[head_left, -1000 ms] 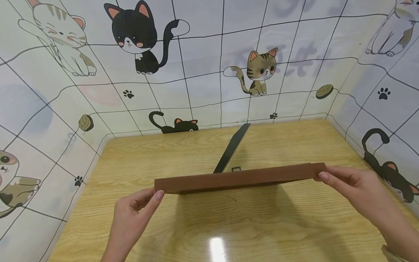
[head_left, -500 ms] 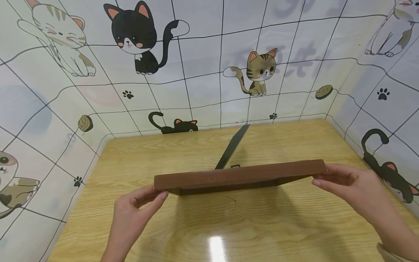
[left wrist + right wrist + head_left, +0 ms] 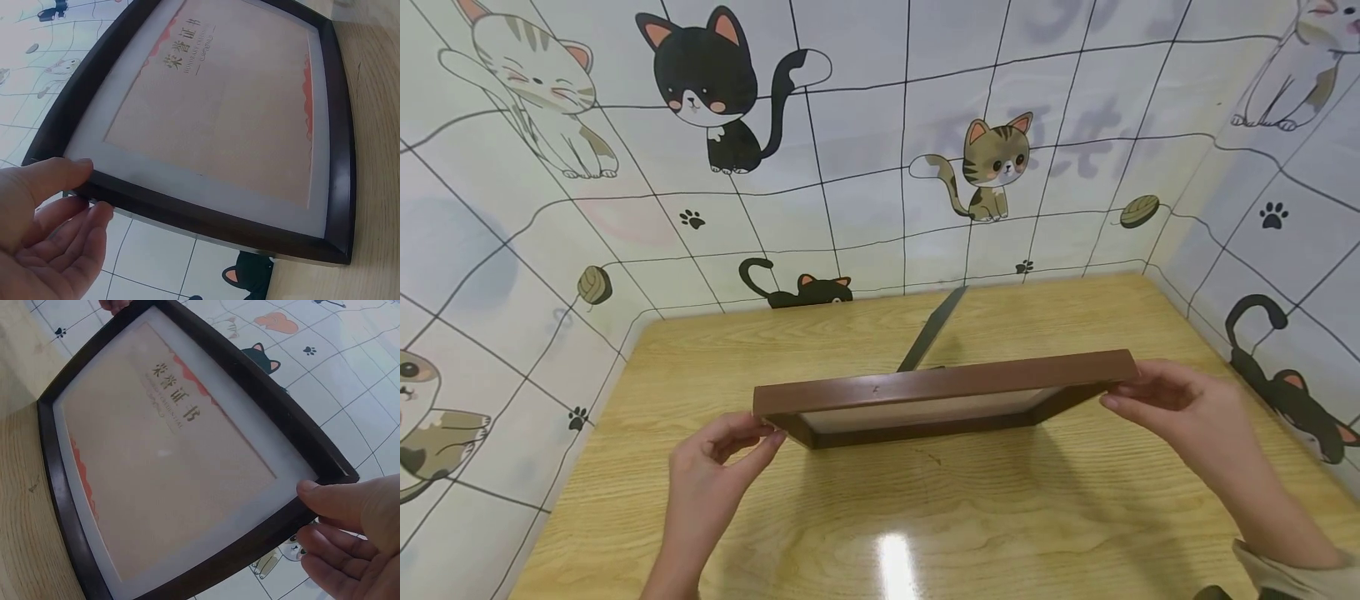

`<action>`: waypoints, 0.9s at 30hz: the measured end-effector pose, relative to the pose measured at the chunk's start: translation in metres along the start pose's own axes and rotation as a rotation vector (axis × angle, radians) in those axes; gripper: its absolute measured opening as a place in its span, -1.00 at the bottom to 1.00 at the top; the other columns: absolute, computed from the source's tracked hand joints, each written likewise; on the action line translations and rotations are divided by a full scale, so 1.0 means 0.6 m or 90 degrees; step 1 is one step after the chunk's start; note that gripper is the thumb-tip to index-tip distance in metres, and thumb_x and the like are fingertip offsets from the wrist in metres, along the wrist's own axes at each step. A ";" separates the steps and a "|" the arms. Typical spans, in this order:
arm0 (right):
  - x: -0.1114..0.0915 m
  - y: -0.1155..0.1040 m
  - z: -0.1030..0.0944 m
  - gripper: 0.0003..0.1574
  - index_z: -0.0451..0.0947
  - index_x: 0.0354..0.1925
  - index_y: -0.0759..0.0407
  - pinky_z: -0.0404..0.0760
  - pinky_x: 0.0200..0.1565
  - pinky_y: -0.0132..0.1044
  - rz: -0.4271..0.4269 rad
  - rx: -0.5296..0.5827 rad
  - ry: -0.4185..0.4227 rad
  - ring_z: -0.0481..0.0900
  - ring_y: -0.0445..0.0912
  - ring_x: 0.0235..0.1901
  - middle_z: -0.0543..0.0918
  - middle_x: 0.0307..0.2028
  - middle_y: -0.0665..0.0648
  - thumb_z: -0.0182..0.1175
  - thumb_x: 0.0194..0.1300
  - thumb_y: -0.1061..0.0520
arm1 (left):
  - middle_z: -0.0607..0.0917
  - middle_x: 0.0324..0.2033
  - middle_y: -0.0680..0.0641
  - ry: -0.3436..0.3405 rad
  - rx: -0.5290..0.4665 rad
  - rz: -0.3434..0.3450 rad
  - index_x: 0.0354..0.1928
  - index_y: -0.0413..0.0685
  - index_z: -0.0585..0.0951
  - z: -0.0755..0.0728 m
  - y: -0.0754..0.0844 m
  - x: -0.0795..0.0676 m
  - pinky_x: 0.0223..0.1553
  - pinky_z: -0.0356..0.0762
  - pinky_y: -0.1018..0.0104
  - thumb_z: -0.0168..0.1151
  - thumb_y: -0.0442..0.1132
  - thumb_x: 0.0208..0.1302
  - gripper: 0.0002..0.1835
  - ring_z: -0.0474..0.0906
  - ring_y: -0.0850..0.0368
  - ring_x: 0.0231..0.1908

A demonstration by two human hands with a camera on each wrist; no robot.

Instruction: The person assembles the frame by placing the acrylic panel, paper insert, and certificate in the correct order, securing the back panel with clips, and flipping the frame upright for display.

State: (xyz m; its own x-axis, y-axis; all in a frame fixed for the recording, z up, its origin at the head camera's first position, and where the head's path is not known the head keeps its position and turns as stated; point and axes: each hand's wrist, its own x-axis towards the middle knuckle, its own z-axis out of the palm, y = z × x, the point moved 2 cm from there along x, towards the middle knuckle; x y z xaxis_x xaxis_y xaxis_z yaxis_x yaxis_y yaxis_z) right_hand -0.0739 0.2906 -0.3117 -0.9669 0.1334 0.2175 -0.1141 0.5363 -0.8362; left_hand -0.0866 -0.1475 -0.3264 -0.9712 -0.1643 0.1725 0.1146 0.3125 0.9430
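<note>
A dark brown picture frame (image 3: 947, 379) stands on its lower edge on the table, tilted back. Inside it, a white border surrounds a cream certificate (image 3: 219, 106) with red scalloped edging and gold Chinese lettering. My left hand (image 3: 711, 479) pinches the frame's left side near the top corner, thumb on the front and fingers behind. At the opposite upper corner, my right hand (image 3: 1195, 429) grips the right side the same way. A dark grey support leg (image 3: 932, 329) sticks out behind the frame, its lower part hidden by it.
The wood-grain table (image 3: 760, 533) carries a bright light reflection near its front. Behind it rises a white wall covering (image 3: 865, 167) with cartoon cats and grid lines, which continues along both sides.
The frame's top edge has tipped away from me, so its front face now shows in the head view. Both hands have moved along with it, still holding its sides.
</note>
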 end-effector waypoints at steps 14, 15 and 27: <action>0.006 -0.003 0.018 -0.74 0.62 -0.32 0.17 0.42 -0.51 -0.58 -0.069 -0.032 0.108 0.58 -0.43 -0.48 0.62 -0.49 -0.28 0.40 -0.07 0.33 | 0.57 -0.50 -0.08 0.071 -0.043 0.059 -0.44 -0.25 0.54 0.024 -0.011 0.010 -0.25 0.54 0.43 0.41 -0.54 -0.14 -0.77 0.57 0.18 -0.42; 0.007 -0.003 0.019 -0.74 0.62 -0.32 0.18 0.43 -0.51 -0.59 -0.071 -0.034 0.111 0.58 -0.43 -0.47 0.62 -0.49 -0.28 0.40 -0.07 0.33 | 0.57 -0.50 -0.08 0.075 -0.046 0.066 -0.45 -0.26 0.54 0.025 -0.011 0.010 -0.25 0.54 0.43 0.40 -0.55 -0.14 -0.77 0.57 0.18 -0.42; 0.014 -0.010 0.021 -0.76 0.63 -0.32 0.23 0.39 -0.45 -0.62 -0.087 -0.091 0.139 0.53 -0.51 -0.46 0.60 -0.54 -0.31 0.42 -0.05 0.25 | 0.60 -0.52 -0.06 0.096 -0.036 0.109 -0.48 -0.23 0.56 0.027 -0.010 0.015 -0.30 0.54 0.46 0.40 -0.52 -0.12 -0.81 0.59 0.19 -0.46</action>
State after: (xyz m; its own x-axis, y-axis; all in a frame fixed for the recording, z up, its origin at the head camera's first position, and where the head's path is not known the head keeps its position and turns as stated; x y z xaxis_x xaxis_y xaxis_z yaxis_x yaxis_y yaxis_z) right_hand -0.0844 0.2779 -0.3114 -0.8708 0.2200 0.4397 -0.1916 0.6718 -0.7155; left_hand -0.0993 -0.1359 -0.3353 -0.8949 -0.2527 0.3677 0.2902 0.2962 0.9100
